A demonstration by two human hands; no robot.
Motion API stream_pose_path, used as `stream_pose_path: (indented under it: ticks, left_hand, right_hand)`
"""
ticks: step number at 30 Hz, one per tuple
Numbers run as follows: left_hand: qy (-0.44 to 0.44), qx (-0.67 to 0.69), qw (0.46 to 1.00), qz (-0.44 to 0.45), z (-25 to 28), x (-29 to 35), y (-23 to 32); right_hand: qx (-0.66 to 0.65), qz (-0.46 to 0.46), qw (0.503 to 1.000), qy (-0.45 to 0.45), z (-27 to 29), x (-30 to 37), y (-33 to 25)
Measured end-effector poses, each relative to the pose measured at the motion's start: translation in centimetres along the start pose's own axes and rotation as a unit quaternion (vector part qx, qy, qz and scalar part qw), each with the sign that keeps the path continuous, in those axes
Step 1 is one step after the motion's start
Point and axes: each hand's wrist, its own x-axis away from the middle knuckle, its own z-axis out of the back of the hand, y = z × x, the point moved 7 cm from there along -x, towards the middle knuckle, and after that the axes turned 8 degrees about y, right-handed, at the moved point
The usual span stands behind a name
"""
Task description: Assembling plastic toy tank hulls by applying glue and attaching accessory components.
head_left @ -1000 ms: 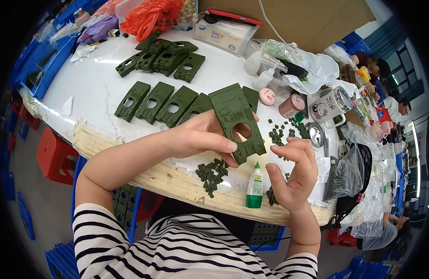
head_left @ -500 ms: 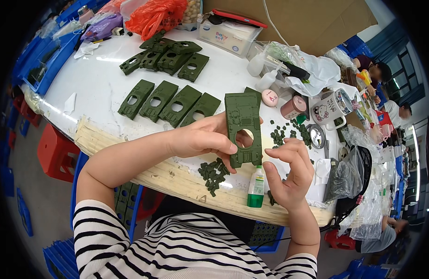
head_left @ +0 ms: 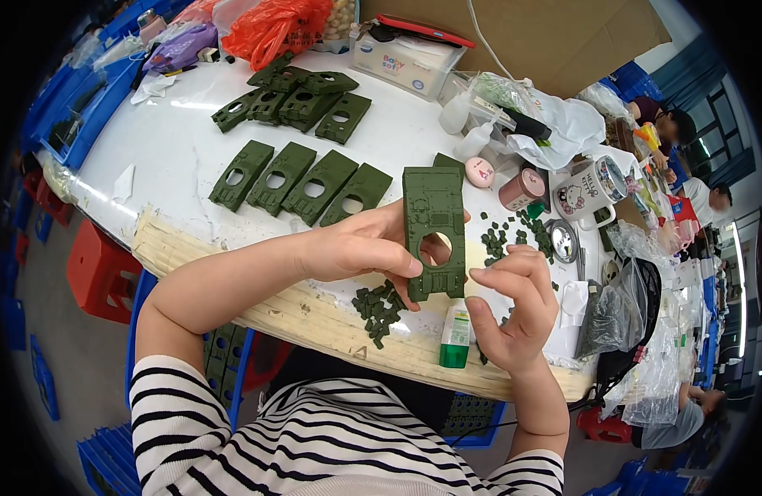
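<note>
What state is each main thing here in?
Rectangular green plastic hull: held up, round hole showing
Left bare hand: gripping that hull
Right bare hand: open, fingers bent
Green-and-white plastic bottle: upper end hidden
Four matching green plastic hulls: side by side, holes upward
Small blocky green pieces: loose, heaped
Red plastic bag: crumpled

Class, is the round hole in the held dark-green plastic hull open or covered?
Open: part of the left hand shows through the dark-green plastic hull.

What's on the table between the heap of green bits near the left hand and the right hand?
In the head view, a white-and-green bottle stands between the heap and the right hand, its top hidden behind the held part.
</note>
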Motion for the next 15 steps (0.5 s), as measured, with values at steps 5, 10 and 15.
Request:
stream_pose_path:
  ticks: [5,10,15]
  left_hand:
    - [-0.004,0.005,1.0,-0.012,-0.1,0.0,-0.1]
    - [-0.009,-0.043,0.999,-0.03,-0.1,-0.2,-0.3]
    - [-0.01,-0.046,0.999,-0.02,-0.6,0.2,0.0]
  right_hand:
    - [0.069,0.08,0.993,-0.042,-0.4,0.3,-2.0]
    - [0.109,0.101,0.987,-0.063,-1.3,0.8,-2.5]
    - [0.123,0.103,0.985,-0.069,-1.5,0.9,-2.4]
